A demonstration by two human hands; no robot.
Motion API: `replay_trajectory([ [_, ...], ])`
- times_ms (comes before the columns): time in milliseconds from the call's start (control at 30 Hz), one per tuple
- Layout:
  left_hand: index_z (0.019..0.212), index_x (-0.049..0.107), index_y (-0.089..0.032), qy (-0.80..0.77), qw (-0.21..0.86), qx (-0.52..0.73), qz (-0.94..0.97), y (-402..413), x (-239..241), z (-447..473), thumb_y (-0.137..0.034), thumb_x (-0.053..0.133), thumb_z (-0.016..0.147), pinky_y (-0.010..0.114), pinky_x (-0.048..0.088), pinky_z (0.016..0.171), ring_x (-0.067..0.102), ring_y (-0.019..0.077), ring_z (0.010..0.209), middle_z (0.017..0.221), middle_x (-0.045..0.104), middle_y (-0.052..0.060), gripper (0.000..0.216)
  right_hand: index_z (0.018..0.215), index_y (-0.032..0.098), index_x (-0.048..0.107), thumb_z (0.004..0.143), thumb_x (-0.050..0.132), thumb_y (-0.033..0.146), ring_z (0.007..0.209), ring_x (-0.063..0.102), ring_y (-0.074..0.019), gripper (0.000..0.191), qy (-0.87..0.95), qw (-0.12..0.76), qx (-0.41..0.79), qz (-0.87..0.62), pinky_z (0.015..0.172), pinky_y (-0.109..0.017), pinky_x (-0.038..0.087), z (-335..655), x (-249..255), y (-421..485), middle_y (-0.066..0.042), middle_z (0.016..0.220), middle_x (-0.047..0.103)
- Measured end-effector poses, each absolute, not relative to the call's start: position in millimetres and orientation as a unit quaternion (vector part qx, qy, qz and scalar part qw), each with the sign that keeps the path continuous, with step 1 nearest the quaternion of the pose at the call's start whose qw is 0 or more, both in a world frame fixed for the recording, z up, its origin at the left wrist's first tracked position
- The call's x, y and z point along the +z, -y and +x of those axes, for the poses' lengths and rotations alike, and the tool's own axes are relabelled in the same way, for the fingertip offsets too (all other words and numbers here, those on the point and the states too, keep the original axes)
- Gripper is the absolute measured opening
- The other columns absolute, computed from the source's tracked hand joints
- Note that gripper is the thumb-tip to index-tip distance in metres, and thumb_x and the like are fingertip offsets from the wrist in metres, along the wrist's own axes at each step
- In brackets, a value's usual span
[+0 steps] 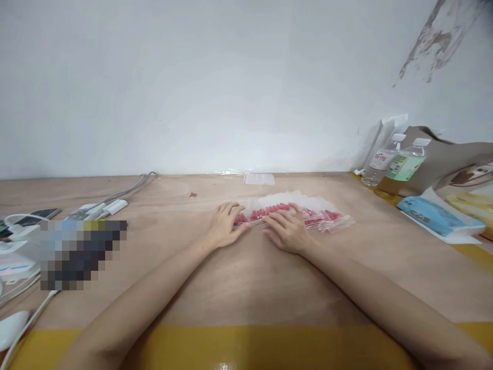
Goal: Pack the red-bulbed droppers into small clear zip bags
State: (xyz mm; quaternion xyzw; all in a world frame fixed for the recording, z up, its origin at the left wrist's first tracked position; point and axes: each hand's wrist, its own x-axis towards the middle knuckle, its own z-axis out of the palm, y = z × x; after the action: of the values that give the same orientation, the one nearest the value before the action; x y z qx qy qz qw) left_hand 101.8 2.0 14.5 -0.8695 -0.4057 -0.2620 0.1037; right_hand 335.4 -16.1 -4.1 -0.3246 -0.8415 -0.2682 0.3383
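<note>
A fanned row of small clear plastic bags with red zip strips lies on the wooden table, just beyond both hands. My left hand rests at the row's left end, its fingers curled onto the bags. Fingers stretched flat, my right hand lies on the middle of the row. A single clear bag lies apart near the wall.
Chargers and white cables clutter the left side, with a phone and a blurred patch. Two water bottles, a brown paper bag and a blue packet stand at the right. Yellow tape edges the table front.
</note>
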Motion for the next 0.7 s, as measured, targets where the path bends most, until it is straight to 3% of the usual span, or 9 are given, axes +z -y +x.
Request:
replay_trajectory([
  [167,0.133,0.032,-0.025,0.379,0.075,-0.191,-0.902,-14,26,178,-0.058,0.052,0.074,0.047,0.023,0.100,0.030,0.0301,0.122,0.135,0.033,0.012,0.070,0.096,0.018,0.058,0.083,0.042,0.020,0.086,0.056,-0.0165,0.021,0.692,0.451,-0.245,-0.508,0.092,-0.038,0.021,387,-2,8,-0.005,0.091,0.065],
  [267,0.135,0.027,-0.031,0.389,0.025,-0.129,-0.912,-26,29,209,-0.061,0.052,0.073,0.054,0.020,0.099,0.023,0.0327,0.126,0.139,0.028,0.010,0.073,0.090,0.018,0.059,0.081,0.039,0.018,0.085,0.056,-0.0177,0.022,0.628,0.477,-0.210,-0.578,0.086,-0.037,0.024,405,-5,-1,-0.005,0.087,0.065],
  [367,0.132,0.030,-0.036,0.398,-0.013,-0.100,-0.912,-36,24,218,-0.057,0.040,0.082,0.059,0.027,0.092,0.028,0.0323,0.124,0.136,0.033,0.008,0.056,0.085,0.020,0.061,0.080,0.041,0.020,0.086,0.056,-0.0183,0.021,0.654,0.447,-0.179,-0.584,0.086,-0.037,0.022,409,-8,-4,-0.004,0.086,0.066],
  [500,0.128,0.037,-0.036,0.402,-0.015,-0.104,-0.910,-43,14,202,-0.046,0.027,0.091,0.052,0.036,0.090,0.033,0.0273,0.121,0.133,0.038,0.005,0.040,0.086,0.023,0.064,0.081,0.045,0.027,0.087,0.055,-0.0188,0.020,0.723,0.386,-0.166,-0.548,0.092,-0.041,0.015,405,-10,1,-0.003,0.086,0.066],
  [700,0.120,0.049,-0.031,0.422,0.019,-0.112,-0.899,-43,5,149,-0.042,0.036,0.089,0.050,0.031,0.096,0.028,0.0277,0.123,0.131,0.040,0.005,0.035,0.104,0.026,0.061,0.082,0.046,0.029,0.089,0.052,-0.0197,0.027,0.762,0.313,-0.185,-0.536,0.096,-0.048,0.009,399,-8,7,-0.004,0.092,0.066],
])
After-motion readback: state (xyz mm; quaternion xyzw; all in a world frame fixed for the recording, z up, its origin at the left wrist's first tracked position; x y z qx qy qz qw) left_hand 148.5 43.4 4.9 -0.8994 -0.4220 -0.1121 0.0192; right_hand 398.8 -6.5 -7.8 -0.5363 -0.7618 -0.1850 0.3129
